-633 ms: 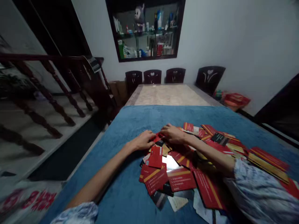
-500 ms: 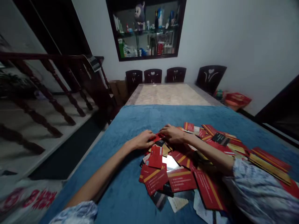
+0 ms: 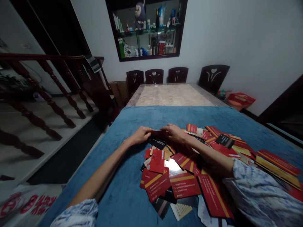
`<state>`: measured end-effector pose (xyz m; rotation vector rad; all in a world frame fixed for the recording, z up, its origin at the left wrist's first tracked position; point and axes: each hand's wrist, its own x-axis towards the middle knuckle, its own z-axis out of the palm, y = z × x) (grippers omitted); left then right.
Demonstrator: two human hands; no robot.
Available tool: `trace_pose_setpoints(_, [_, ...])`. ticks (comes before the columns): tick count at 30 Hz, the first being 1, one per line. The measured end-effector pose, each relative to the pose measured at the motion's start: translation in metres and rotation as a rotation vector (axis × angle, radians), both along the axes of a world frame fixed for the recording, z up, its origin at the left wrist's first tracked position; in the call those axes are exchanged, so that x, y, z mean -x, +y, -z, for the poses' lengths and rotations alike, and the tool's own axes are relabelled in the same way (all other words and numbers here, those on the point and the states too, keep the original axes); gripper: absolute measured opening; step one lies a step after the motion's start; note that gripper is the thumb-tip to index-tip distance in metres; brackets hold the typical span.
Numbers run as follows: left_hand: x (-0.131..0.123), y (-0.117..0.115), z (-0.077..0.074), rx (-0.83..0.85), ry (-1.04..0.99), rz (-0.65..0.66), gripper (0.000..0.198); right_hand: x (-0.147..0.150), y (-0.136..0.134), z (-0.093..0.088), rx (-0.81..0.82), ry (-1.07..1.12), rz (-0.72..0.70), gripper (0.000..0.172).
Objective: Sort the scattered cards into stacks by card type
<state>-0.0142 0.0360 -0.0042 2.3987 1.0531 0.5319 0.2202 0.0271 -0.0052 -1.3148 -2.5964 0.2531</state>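
At the card pile's (image 3: pixel 183 160) far edge | left hand (image 3: pixel 141 135) and right hand (image 3: pixel 175 133): fingers curled nearly closed, apparently pinching one dark card (image 3: pixel 158 133) by its ends (face hidden) | step: likely two-handed holding | next move: calls for an even grip

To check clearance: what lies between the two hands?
In the head view, a dark red card bridges the left hand and right hand; a black card lies nearer the camera.

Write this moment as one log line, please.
left hand: holds card | right hand: holds same card | pile: loose cards on blue cloth
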Motion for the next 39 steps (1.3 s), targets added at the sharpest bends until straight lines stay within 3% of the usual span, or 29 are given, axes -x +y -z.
trace_pose_setpoints(8, [0.002,0.011,0.03,-0.062,-0.196,-0.073,0.038,0.012,0.001,0.026,-0.044,0.107,0.19,0.04])
trace_pose_setpoints(13, [-0.002,0.009,0.041,-0.096,-0.247,-0.148,0.045,0.012,0.002,0.036,-0.052,0.139,0.218,0.05])
trace_pose_setpoints(25, [-0.003,0.004,0.046,-0.222,-0.218,-0.085,0.053,0.012,0.005,0.039,-0.083,0.178,0.143,0.049])
trace_pose_setpoints(32, [0.0,0.005,0.047,-0.13,-0.204,-0.104,0.059,0.01,0.007,0.042,-0.089,0.202,0.125,0.056])
trace_pose_setpoints(39, [0.0,0.009,0.046,-0.11,-0.151,-0.116,0.063,0.013,0.005,0.026,-0.065,0.137,0.166,0.058])
